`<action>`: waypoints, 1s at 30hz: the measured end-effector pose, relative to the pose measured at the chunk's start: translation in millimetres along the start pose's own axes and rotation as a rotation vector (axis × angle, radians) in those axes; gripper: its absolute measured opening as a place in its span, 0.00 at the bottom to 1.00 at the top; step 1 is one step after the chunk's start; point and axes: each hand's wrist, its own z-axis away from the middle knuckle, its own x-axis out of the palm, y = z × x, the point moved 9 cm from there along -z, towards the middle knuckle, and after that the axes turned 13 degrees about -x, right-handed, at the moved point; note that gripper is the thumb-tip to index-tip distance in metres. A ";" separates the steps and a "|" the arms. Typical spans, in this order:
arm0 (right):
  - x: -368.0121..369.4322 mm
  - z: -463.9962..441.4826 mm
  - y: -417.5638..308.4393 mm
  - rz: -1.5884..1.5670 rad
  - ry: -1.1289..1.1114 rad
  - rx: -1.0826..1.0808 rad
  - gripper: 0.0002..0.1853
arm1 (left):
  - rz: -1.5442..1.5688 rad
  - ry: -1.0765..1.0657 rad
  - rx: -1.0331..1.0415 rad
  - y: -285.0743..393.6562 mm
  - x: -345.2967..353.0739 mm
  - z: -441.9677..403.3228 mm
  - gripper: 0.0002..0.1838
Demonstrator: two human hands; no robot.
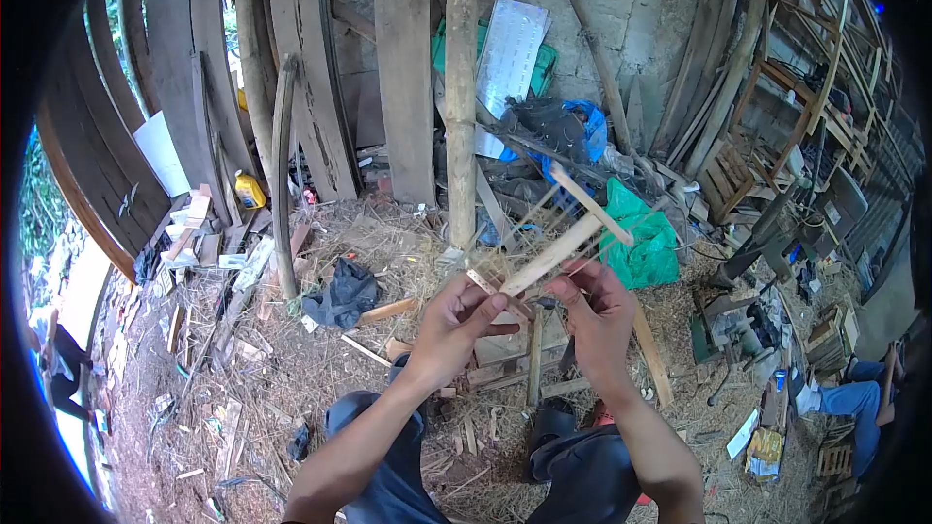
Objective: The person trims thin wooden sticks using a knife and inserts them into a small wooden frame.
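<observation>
A light wooden frame (555, 252) with a central bar, a crosspiece at its far end and thin strands along its sides is held up in the middle of the view. My left hand (451, 328) grips its near end, thumb and fingers closed round the small end piece. On the right side of the bar, my right hand (594, 315) has its thumb and fingers pressed together near the strands; what exactly they pinch is too small to tell.
Behind stand a wooden post (461, 97) and upright planks (403, 68). A green bag (641, 238) and a black cloth (345, 293) lie on the straw-strewn ground. A chair (791, 97) stands at right, and a person's legs (843, 406) show at the right edge.
</observation>
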 end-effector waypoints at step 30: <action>23.3 14.4 1.7 0.211 -0.190 -0.070 0.06 | 0.172 0.093 0.108 9.6 -10.9 7.6 0.21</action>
